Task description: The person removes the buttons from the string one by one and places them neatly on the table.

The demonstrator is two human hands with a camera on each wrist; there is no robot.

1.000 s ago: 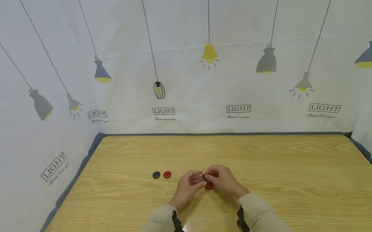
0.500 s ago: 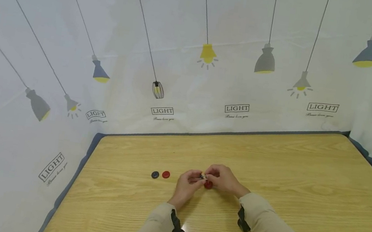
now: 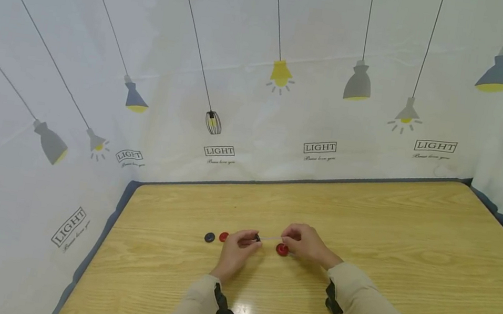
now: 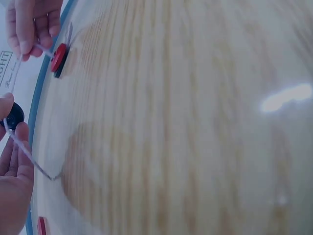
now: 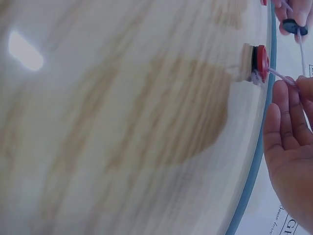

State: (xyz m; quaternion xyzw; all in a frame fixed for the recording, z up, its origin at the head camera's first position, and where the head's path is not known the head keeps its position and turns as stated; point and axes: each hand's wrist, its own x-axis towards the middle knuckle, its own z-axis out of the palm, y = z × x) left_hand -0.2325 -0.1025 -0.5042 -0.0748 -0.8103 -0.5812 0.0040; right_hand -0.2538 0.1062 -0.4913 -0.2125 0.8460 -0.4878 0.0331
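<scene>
My left hand (image 3: 236, 250) pinches a black button (image 4: 15, 115) between thumb and fingers. A pale string (image 3: 271, 239) passes through it, its loose tail hanging below in the left wrist view. My right hand (image 3: 306, 245) pinches the same string, which stretches between the two hands. Just beneath my right fingertips is a red button (image 3: 282, 249), also on the string. Against the red button's back lies another dark button (image 5: 255, 63), seen edge-on in the right wrist view.
Beyond my left hand, a loose dark button (image 3: 209, 237) and a red button (image 3: 224, 236) lie on the wooden table (image 3: 160, 272). A white printed sheet (image 3: 261, 158) stands behind the table's far edge.
My left hand has moved left, away from the right, with the black button. String now shows stretched between the hands, and the red button under my right hand is more exposed.
</scene>
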